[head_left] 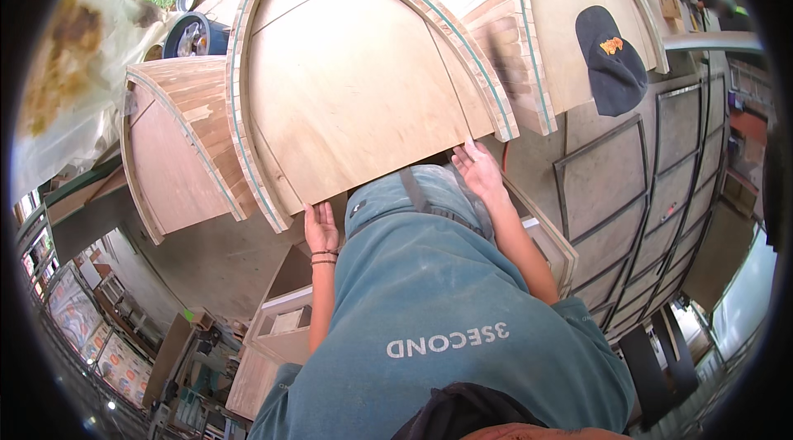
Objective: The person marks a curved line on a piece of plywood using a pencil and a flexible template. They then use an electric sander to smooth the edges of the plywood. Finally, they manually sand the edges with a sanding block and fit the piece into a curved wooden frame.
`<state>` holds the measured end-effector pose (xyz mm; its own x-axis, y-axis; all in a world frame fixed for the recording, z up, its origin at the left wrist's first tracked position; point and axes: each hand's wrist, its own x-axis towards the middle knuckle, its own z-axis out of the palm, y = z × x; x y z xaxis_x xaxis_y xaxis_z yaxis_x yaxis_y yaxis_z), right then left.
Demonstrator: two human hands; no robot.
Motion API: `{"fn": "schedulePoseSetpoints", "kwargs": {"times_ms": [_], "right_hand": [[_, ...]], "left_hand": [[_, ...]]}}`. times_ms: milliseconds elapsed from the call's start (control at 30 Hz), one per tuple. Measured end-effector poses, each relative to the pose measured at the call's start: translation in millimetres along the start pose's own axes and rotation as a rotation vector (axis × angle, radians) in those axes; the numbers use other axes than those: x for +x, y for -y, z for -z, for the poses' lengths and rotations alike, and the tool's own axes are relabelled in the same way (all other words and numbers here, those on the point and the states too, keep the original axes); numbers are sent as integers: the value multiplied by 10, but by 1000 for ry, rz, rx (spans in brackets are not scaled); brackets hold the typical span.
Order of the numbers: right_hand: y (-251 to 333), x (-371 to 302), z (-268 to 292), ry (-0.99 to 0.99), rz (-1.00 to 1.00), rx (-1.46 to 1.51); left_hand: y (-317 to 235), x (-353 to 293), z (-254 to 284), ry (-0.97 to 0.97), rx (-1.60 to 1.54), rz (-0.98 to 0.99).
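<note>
In front of me lies a large pointed-arch wooden piece [355, 85], a pale plywood panel with a laminated curved rim and a thin green line along it. At the left end of its straight near edge is my left hand [322, 229], palm up, fingers stretched out, fingertips at the edge. My right hand [479, 169] is at the right end of the same edge, its fingers spread and one fingertip touching the panel. Neither hand is wrapped round anything. Whatever supports the piece from below is hidden.
Similar arched pieces stand left [178, 151] and right [537, 43]; a dark cap [611, 60] lies on the right one. Dark metal frames [607, 176] rest on the floor at right. A blue bucket [196, 35] and plastic sheeting [74, 76] are far left. Wooden boxes [285, 316] flank me.
</note>
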<state>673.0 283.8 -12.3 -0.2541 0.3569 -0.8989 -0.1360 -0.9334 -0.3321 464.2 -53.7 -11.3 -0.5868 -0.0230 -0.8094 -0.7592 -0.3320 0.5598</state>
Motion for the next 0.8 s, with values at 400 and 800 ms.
{"fn": "schedulePoseSetpoints", "kwargs": {"times_ms": [400, 800], "right_hand": [[-1, 15, -15, -7, -2, 1], [-22, 30, -4, 0, 17, 18]], "left_hand": [[-16, 15, 33, -12, -12, 12], [-40, 3, 2, -51, 20, 34]]}}
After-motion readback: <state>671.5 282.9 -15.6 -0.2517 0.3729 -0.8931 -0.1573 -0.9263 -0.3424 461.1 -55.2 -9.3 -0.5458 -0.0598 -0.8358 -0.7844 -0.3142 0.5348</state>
